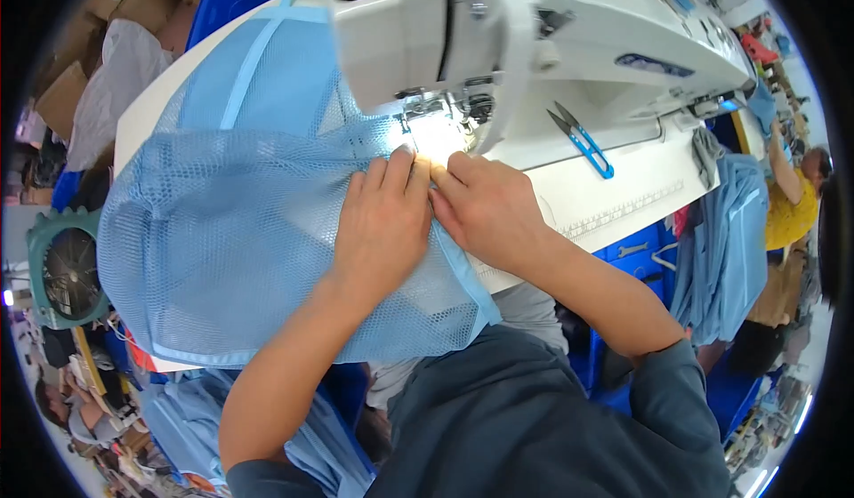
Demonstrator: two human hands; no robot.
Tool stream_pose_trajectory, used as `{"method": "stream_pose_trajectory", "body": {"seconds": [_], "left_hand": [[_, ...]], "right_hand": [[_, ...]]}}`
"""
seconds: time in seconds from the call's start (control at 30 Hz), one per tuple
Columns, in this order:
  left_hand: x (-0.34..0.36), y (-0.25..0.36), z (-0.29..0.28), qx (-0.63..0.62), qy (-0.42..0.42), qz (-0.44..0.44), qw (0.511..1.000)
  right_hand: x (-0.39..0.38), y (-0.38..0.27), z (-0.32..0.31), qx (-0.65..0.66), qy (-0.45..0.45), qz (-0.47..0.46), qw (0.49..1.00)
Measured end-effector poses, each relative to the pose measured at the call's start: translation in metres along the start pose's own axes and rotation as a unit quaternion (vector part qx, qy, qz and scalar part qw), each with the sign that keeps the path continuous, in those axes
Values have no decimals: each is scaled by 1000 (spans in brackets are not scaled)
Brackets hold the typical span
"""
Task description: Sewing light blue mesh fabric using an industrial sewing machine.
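A white sewing machine [400, 44] stands on a white table, its lit needle area [440, 120] just beyond my hands. Light-blue mesh fabric [187, 240] with a binding edge spreads across the table's left side and under the machine head. My left hand [382, 218] lies on the mesh, slightly bent fingers pressing it near the presser foot. Right beside it, my right hand [489, 204] pinches the bound edge. Blue-handled thread snips [589, 151] lie on the machine bed, right of my hands.
A ruler strip [623, 204] runs along the table. Blue bins [227, 0] stand around it, and folded blue fabric [729, 240] is piled at right. A green fan [67, 267] and cardboard boxes [62, 98] are at left. A co-worker in yellow [792, 209] is at far right.
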State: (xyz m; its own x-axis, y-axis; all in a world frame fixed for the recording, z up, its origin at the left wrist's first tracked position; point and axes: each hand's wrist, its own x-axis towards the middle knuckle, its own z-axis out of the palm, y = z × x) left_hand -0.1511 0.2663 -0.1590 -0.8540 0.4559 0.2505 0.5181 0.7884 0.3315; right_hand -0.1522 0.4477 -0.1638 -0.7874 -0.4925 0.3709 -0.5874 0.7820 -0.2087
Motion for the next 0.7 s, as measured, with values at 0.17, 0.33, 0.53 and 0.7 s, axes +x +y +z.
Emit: {"method": "stream_pose_trajectory", "body": {"seconds": [0.17,0.33,0.53,0.7], "left_hand": [[-1,-3,12,39,27,29,998],[9,-7,8,20,72,40,996],[22,-13,-1,59,52,98,992],[22,-23,-5,87,35,132,987]], "right_hand": [[-21,-20,-25,184,-58,264,945],[-24,-29,-25,236,-79,281,927],[-18,-21,-8,208,-55,290,933],[-14,-26,-11,186,-93,292,933]]}}
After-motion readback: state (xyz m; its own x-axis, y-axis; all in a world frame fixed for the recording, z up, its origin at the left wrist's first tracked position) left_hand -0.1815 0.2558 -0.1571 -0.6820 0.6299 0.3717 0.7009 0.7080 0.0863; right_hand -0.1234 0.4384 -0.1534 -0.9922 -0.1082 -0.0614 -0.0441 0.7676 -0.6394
